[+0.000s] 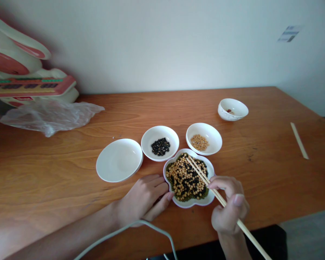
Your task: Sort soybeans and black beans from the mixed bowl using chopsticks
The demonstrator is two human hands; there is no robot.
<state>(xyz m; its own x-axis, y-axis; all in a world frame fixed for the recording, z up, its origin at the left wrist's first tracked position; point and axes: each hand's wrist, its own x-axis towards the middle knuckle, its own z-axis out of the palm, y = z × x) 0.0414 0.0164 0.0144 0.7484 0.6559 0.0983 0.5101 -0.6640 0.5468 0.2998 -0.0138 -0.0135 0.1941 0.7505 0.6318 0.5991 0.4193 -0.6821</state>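
A white flower-shaped dish (186, 204) holds a mix of black beans, yellow beans and small green beans. My left hand (146, 196) steadies its left edge, fingers curled against the rim. In my right hand (230, 204) is a pair of wooden chopsticks (218, 196), their tips close together over the upper part of the mix. Whether a bean sits between the tips is too small to tell. Behind the dish, one white bowl (146, 141) contains black beans (160, 146), and another bowl (215, 139) contains yellow beans (199, 142).
An empty-looking white bowl (119, 160) stands left of the black beans. Farther back is a small bowl (227, 115) with a few reddish bits. A paper strip (299, 141) lies at right. A plastic bag (51, 115) and toy keyboard (29, 86) occupy the back left. A cable (119, 229) crosses in front.
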